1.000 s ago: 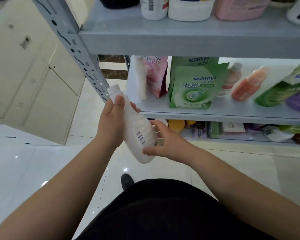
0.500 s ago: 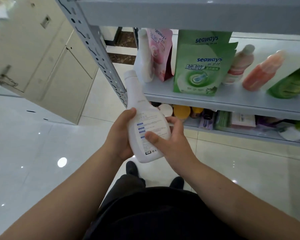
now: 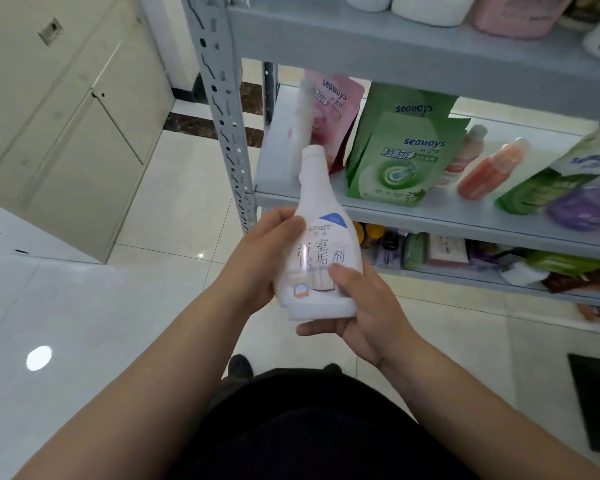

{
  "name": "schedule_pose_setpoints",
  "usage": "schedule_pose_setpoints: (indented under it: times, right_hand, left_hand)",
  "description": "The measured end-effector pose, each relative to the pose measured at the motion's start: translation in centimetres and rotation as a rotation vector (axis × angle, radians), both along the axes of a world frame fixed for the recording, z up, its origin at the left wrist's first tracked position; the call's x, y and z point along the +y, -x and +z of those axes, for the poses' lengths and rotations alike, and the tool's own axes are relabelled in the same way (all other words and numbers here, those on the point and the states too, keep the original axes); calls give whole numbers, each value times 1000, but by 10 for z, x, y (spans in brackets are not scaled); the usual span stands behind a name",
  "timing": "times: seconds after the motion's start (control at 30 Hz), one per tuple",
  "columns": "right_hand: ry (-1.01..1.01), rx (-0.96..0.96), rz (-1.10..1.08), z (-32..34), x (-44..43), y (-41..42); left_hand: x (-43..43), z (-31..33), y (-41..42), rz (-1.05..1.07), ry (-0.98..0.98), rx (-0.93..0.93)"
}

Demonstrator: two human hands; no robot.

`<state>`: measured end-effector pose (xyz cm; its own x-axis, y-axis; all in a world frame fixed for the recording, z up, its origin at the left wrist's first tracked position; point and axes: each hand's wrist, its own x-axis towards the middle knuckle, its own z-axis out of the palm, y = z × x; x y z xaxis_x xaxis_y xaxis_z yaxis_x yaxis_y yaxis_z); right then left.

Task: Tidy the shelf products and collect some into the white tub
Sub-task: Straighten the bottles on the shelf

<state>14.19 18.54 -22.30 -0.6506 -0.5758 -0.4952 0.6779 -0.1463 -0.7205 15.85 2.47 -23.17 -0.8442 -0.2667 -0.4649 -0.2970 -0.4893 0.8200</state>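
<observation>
While the white bottle (image 3: pixel 321 258) is held upright in the air just in front of the shelf (image 3: pixel 465 220), touching none of its boards, the grip on it says a good deal. The left hand (image 3: pixel 257 261) curls round the left side of the body. The right hand (image 3: pixel 368 313) cups the base, thumb pressed on the printed label and fingers underneath. It looks like a stiff plastic cleaner bottle with a smooth, slightly glossy skin, so probably a little slippery. How full it is cannot be told, though the two-handed support hints at some weight. A knock should not break it, yet the narrow capped neck (image 3: pixel 314 157) seems a poor place to lift by. The wide lower body, kept upright, looks the safest hold. No white tub is in view.
</observation>
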Motion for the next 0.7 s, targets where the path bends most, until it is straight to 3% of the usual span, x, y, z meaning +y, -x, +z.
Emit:
schedule_pose_setpoints:
  times: [0.1, 0.2, 0.33, 0.5, 0.57, 0.63, 0.7]
  right_hand:
    - [-101, 72, -77, 1, -27, -7]
    - [-38, -78, -69, -3, -50, -11]
    - [123, -382, 5, -9, -63, -18]
    - [429, -517, -5, -21, -73, -32]
    - [321, -434, -44, -19, -84, -32]
    - [94, -222, -117, -16, -98, -28]
    - [-73, 5, -156, -16, -106, -22]
  left_hand:
    - [-17, 1, -10, 21, -302, 19]
    - [-36, -2, -15, -29, -465, 42]
    - [-49, -11, -23, 0, -310, 99]
    - [-58, -11, -29, -13, -165, 97]
    - [-68, -8, -28, -42, -174, 88]
    - [-80, -9, -26, -74, -231, 86]
    - [-90, -11, -24, -77, -125, 82]
